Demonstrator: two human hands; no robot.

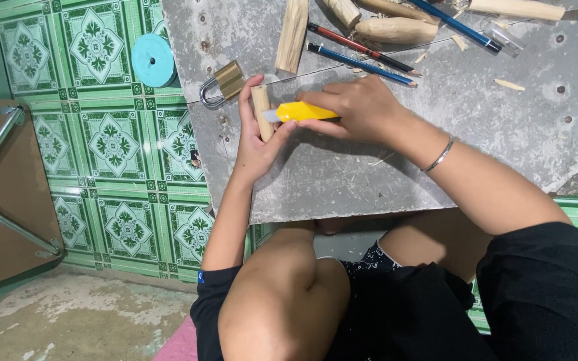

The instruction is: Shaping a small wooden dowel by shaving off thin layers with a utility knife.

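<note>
Seemingly bare-bladed, yellow cutter (306, 111) in right hand (359, 107) meets smooth wooden peg (261, 110)

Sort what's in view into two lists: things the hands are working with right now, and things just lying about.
In hand:
- left hand gripping a short wooden stick
- right hand holding a yellow utility knife, blade against the stick
- grey board under them

Lying about:
- brass padlock
- pencils
- other wooden pieces
- turquoise round lid on the tiles
- wood shavings

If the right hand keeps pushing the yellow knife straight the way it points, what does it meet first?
The right hand points the yellow knife leftward; its blade would first meet the small wooden stick in the left hand, apparently already touching it.
</note>
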